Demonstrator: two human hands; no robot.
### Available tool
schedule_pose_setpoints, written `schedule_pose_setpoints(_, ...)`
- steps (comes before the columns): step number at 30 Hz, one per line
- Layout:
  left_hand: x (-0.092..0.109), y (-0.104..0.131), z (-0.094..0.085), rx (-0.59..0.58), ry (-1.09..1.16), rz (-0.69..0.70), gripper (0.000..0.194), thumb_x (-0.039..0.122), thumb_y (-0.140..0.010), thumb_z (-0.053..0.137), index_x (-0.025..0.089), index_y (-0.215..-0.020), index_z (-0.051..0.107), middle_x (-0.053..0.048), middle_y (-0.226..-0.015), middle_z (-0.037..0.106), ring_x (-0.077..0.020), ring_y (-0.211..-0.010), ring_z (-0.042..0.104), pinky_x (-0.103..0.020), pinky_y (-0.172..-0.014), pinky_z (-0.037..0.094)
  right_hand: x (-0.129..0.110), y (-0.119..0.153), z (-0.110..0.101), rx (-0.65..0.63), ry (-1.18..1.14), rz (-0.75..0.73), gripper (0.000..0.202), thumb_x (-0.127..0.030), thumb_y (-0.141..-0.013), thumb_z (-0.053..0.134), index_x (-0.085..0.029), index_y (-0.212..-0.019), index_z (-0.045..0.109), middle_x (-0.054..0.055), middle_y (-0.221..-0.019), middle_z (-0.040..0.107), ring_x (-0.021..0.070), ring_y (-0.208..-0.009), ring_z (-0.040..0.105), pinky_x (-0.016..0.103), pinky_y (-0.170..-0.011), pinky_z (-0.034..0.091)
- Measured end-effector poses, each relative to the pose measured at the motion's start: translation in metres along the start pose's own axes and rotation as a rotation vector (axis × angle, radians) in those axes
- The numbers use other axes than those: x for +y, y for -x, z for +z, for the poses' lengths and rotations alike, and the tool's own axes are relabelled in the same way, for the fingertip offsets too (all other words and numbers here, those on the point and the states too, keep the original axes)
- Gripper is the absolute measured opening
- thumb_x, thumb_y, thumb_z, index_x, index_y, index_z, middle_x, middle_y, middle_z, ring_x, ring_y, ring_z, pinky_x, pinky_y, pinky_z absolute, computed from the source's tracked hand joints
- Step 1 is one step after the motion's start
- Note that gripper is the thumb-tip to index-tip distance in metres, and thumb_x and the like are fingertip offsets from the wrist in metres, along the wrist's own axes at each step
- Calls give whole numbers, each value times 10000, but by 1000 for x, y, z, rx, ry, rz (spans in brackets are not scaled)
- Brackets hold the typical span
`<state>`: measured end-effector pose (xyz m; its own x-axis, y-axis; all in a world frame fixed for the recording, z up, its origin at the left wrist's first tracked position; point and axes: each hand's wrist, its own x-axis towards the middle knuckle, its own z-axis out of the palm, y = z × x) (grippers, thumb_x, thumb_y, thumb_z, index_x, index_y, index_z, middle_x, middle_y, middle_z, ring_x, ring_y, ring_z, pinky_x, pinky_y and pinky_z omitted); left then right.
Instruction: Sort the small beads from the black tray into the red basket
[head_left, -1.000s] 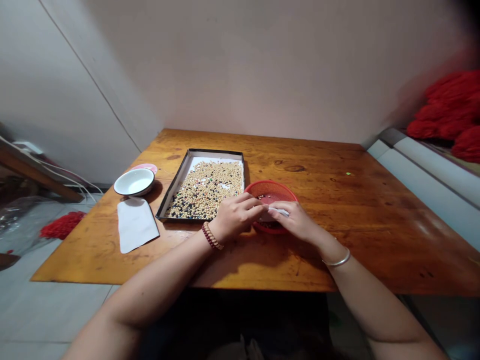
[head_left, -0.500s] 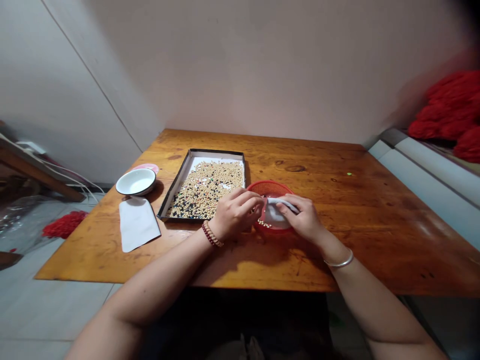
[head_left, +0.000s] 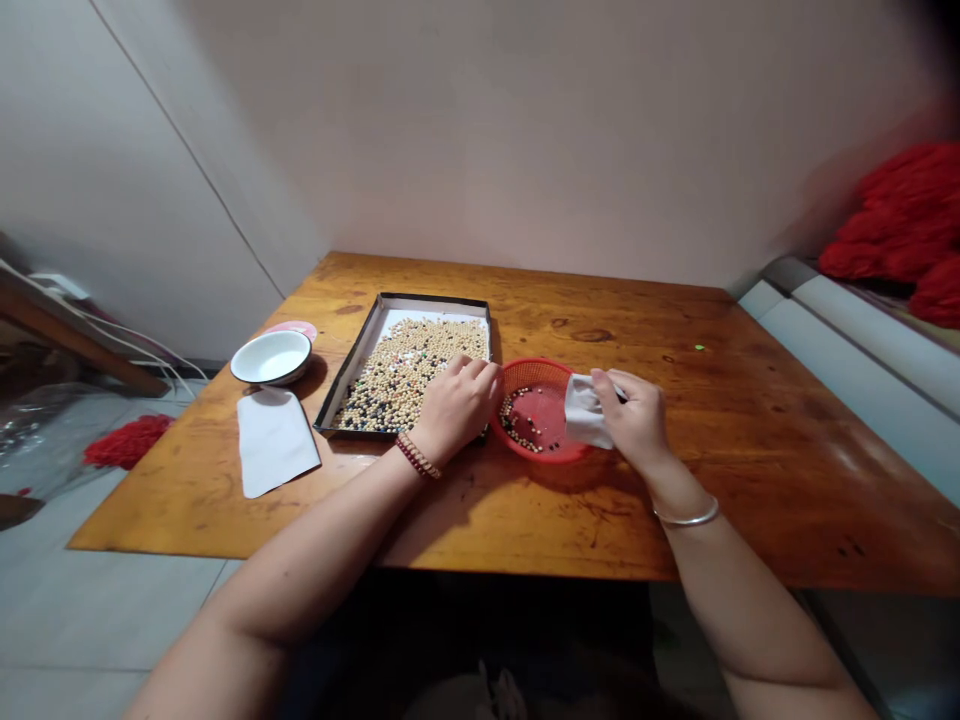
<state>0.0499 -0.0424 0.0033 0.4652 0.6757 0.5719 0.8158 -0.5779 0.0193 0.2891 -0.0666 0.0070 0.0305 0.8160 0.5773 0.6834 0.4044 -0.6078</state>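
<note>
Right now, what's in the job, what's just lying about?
Likely in the job:
white folded piece in right hand
red mesh basket, beads inside
tray of beads

Apparently lying about:
dark-rimmed white bowl
pink dish
flat white sheet
red fluffy heap

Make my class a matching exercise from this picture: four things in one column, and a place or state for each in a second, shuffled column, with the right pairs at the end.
Things
1. Red basket
2. Black-edged tray
3. White bowl
4. Right hand

Place or state
A. Gripping a thin white item
B. Near the left edge of the table
C. Mostly covered with small beige and dark pieces
D. Some scattered pieces inside, but much of its bottom bare

Right pairs
1-D, 2-C, 3-B, 4-A
</note>
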Motion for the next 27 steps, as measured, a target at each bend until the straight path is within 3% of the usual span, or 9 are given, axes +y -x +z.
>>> schedule_pose_setpoints(5,-8,1,5,-90,-71,-99,248,287,-964,408,149,-912,607,-105,-896,631,-223,-887,511,-331,-767,433,0,0,5,-30,-9,40,491,-421,-893,536,-187,-483,402,-34,-510,342,97,-495,324,267,-499,259)
schedule_pose_setpoints(14,-30,10,14,-421,-182,-257,251,290,-943,427,161,-919,641,-120,-895,619,-251,-879,555,-338,-726,442,-2,2,8,-61,-93,138,364,-493,-799,642,-165,-642,659,-9,-571,565,117,-532,481,233,-514,358)
schedule_pose_setpoints(19,-29,8,12,-470,-115,-231,230,262,-945,417,171,-962,628,-105,-930,613,-237,-835,601,-302,-637,454,0,4,11,-65,-74,101,374,-490,-832,597,-161,-679,689,11,-595,616,130,-545,523,236,-522,376)
schedule_pose_setpoints(27,-26,7,12,-485,-114,-210,222,169,-930,397,148,-917,617,-101,-876,624,-213,-800,624,-292,-645,474,4,5,15,-58,-112,119,333,-457,-842,592,-163,-851,750,76,-788,738,201,-678,653,286,-610,480)
